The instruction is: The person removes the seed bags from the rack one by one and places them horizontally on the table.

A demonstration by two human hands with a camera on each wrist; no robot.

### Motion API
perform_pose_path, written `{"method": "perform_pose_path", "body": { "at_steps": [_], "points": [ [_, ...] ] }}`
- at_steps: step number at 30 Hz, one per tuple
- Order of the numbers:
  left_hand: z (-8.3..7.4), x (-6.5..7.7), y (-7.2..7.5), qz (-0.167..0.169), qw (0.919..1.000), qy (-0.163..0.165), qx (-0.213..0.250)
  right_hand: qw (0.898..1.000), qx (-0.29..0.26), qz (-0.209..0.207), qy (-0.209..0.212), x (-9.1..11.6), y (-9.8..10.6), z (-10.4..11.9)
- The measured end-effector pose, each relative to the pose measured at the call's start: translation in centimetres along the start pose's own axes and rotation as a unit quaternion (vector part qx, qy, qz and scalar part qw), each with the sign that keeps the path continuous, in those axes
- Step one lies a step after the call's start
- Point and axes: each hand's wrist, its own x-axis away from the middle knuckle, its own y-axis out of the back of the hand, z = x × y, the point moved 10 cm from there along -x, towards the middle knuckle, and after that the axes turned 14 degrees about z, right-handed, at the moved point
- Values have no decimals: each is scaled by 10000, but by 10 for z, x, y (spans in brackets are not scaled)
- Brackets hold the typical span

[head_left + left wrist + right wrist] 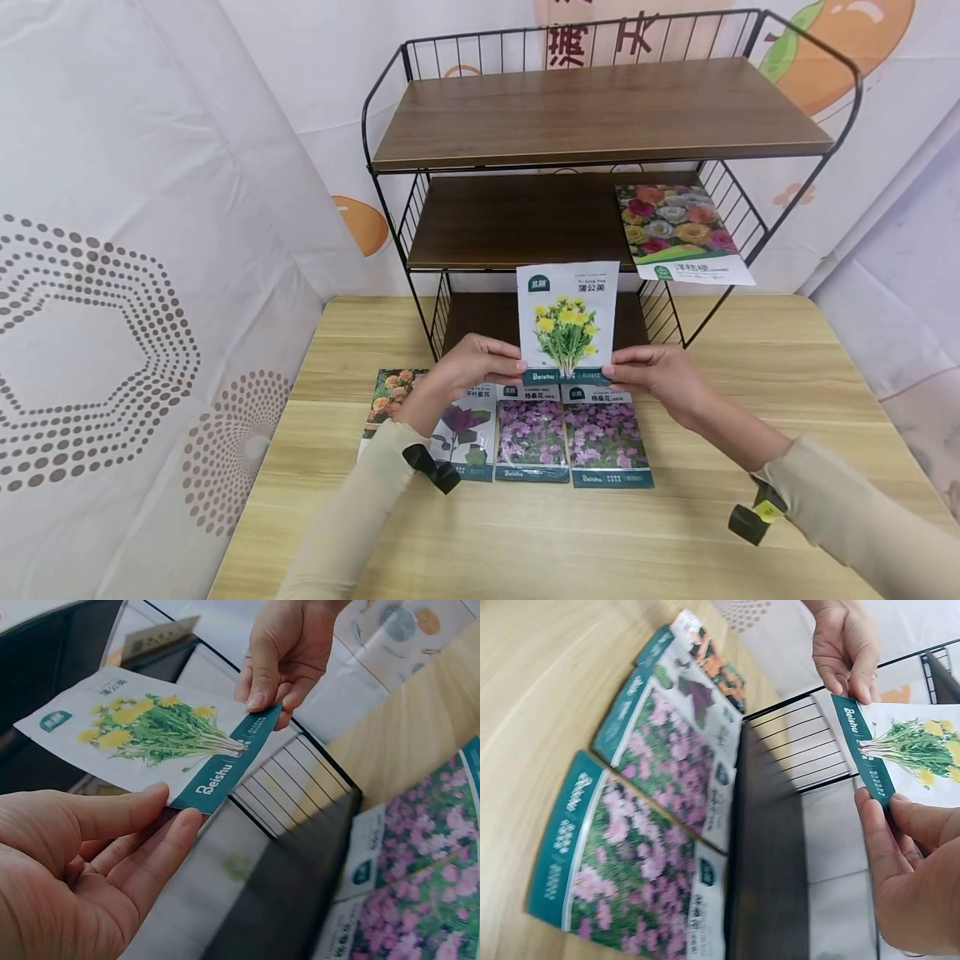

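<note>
A white seed packet with yellow dandelions and a green bottom band is held up in front of the shelf. My left hand pinches its lower left corner between thumb and fingers. On the opposite lower corner, my right hand pinches it the same way. Below, on the table, lie two pink-flower packets, one beside the other. A purple-leaf packet is left of them, partly hidden by my left arm. Farther left lies an orange-flower packet, also partly covered.
A black wire rack with brown boards has a top shelf, a middle shelf and a bottom shelf. A packet with multicoloured flowers lies at the middle shelf's right end, its front overhanging the edge. The wooden table extends toward me.
</note>
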Motion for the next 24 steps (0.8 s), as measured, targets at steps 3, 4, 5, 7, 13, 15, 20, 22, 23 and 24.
{"method": "perform_pose_path", "body": {
  "at_steps": [3,4,5,7,13,15,20,22,23,24],
  "points": [
    [10,-4,0,73,9999,50,-102,9999,83,-67,24,-1,0,-8],
    [13,-5,0,84,9999,53,-132,9999,116,-81,36,-1,0,-10],
    [16,-6,0,101,9999,58,-125,9998,154,-101,44,-1,0,-13],
    [22,-8,-1,109,9998,77,-111,9997,212,-136,34,-1,1,-18],
    [37,-12,-4,70,9998,162,42,9988,430,-198,-108,-1,3,-32],
    [42,-14,-4,45,9998,178,71,9987,429,-208,-157,0,4,-36],
    [52,-19,-6,-88,9995,270,145,9989,364,-161,-246,1,5,-44],
    [55,-21,-7,-138,9992,320,174,9989,375,-130,-263,2,7,-47],
    [57,-22,-8,-157,9991,343,176,9988,372,-126,-278,3,8,-48],
    [58,-23,-9,-174,9990,356,191,9988,377,-108,-279,3,9,-49]
  ]
}}
